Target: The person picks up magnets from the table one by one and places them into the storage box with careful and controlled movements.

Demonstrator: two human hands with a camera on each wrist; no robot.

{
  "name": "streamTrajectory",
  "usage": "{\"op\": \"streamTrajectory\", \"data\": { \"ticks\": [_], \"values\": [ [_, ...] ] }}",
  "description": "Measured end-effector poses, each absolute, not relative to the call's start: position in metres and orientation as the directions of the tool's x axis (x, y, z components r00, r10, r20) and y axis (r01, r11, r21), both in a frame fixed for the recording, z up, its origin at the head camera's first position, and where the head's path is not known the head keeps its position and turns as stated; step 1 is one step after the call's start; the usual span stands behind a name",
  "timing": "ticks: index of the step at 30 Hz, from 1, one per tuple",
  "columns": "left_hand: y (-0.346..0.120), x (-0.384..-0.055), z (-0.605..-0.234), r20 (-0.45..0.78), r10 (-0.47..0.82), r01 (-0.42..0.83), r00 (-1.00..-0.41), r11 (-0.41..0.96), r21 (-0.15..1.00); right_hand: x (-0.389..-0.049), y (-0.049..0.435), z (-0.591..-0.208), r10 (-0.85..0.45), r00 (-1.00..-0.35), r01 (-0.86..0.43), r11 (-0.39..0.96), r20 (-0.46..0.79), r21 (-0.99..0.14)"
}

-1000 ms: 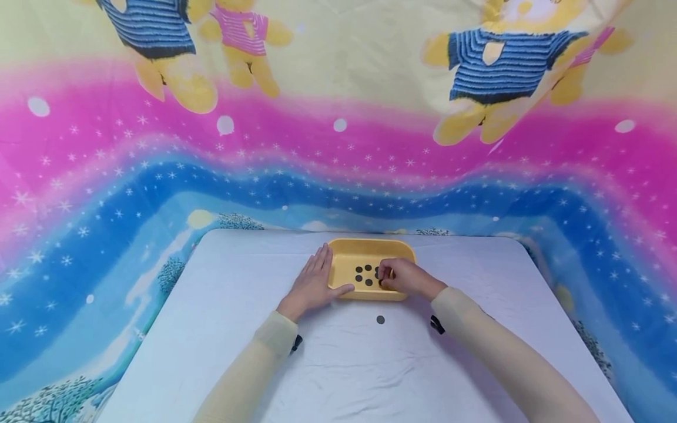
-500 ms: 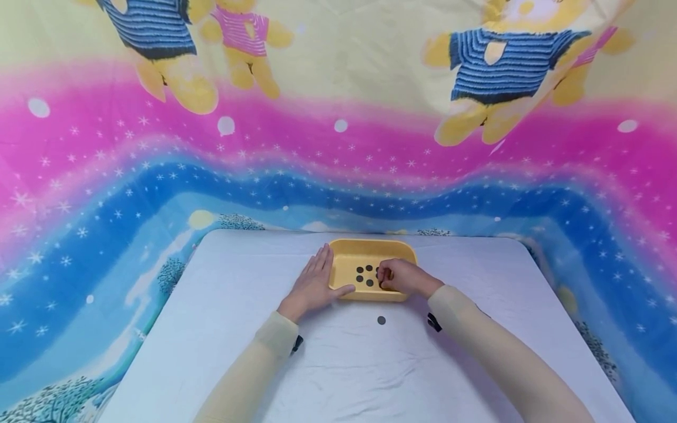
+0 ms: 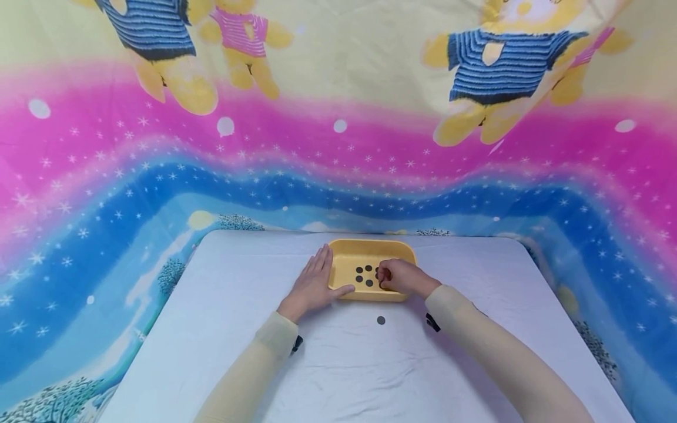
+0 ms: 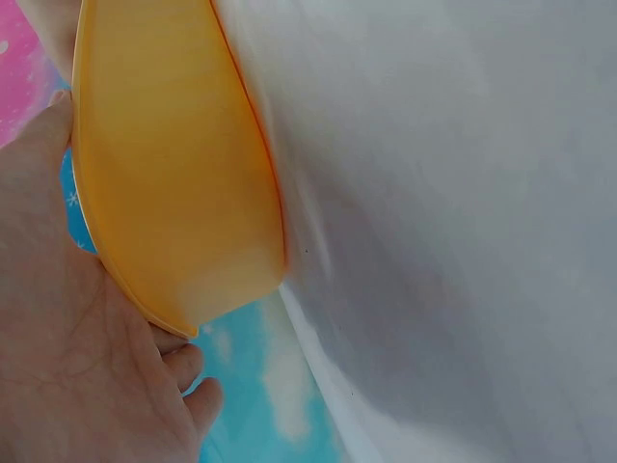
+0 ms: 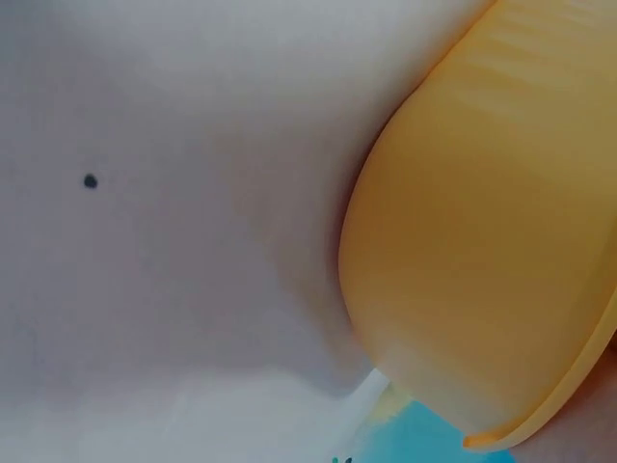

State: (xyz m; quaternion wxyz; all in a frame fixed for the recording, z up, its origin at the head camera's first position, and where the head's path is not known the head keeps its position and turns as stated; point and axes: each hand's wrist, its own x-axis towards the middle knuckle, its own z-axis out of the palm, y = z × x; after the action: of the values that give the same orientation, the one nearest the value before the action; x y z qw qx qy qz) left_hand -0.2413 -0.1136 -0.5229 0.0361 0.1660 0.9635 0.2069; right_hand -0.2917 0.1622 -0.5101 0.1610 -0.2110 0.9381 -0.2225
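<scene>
A yellow rectangular tray point(image 3: 365, 248) stands near the far edge of the white table, with several small dark round discs point(image 3: 369, 283) on its floor. My left hand point(image 3: 312, 285) rests along the tray's left side, fingers straight and thumb over the front rim; the left wrist view shows the palm point(image 4: 77, 357) against the tray's outer wall point(image 4: 183, 164). Reaching over the right part of the tray, my right hand point(image 3: 404, 276) has curled fingers and pinches a dark disc, mostly hidden, low by the front wall. In the right wrist view the tray wall point(image 5: 472, 222) covers most of that hand.
One more dark disc point(image 3: 381, 320) lies on the white tablecloth point(image 3: 349, 376) in front of the tray. Behind the table hangs a patterned cloth point(image 3: 338, 147) with bears and snowflakes. Small black straps show under both sleeves.
My right forearm has shifted slightly left, while its fingertips stay at nearly the same spot in the tray. The left hand, the tray and the loose disc keep their places.
</scene>
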Motion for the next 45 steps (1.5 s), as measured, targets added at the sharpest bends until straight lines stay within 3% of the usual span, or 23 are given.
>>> {"op": "streamTrajectory", "data": {
  "ticks": [22, 36, 45],
  "values": [
    [-0.115, -0.242, -0.523, 0.002, 0.338, 0.306, -0.941, 0.849, 0.43, -0.291, 0.161, -0.509, -0.447, -0.873, -0.311, 0.819, -0.196, -0.482],
    [-0.115, -0.243, -0.524, 0.006, 0.342, 0.312, -0.94, 0.851, 0.423, -0.278, 0.169, -0.503, -0.482, -0.873, -0.357, 0.737, -0.075, -0.574],
    [-0.115, -0.244, -0.525, 0.0, 0.337, 0.305, -0.941, 0.851, 0.427, -0.252, 0.177, -0.494, -0.477, -0.875, -0.428, 0.692, 0.077, -0.581]
  ]
}}
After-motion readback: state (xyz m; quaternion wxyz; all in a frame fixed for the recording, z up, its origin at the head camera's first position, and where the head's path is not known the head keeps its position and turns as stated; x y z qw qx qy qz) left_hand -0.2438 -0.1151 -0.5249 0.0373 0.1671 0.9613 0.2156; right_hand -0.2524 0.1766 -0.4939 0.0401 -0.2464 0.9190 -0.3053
